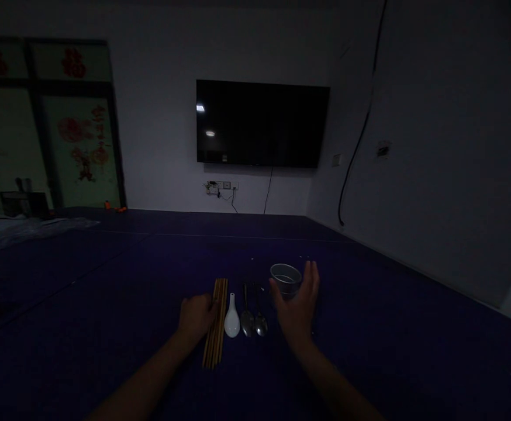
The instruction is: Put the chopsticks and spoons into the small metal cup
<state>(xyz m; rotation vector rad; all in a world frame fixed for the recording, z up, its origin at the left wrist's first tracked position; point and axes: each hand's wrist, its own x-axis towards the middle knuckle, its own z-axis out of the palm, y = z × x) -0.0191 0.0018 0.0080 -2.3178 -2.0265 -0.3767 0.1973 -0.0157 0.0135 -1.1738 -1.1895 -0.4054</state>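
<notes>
On a dark blue table lie several wooden chopsticks point(217, 321) in a bundle, a white ceramic spoon point(231, 318), two metal spoons point(252, 318) and a small metal bowl point(285, 276). My left hand point(196, 317) rests against the chopsticks with its fingers curled on them. My right hand point(298, 304) is spread around the near side of the metal bowl, thumb to its left and fingers to its right; whether it touches the bowl is unclear in the dim light.
The blue table surface point(106, 304) stretches far back to a white wall with a black TV point(262, 124). Crumpled clear plastic point(14, 229) and a dark box point(23, 203) sit at the far left. A cable point(361, 134) hangs down the right wall.
</notes>
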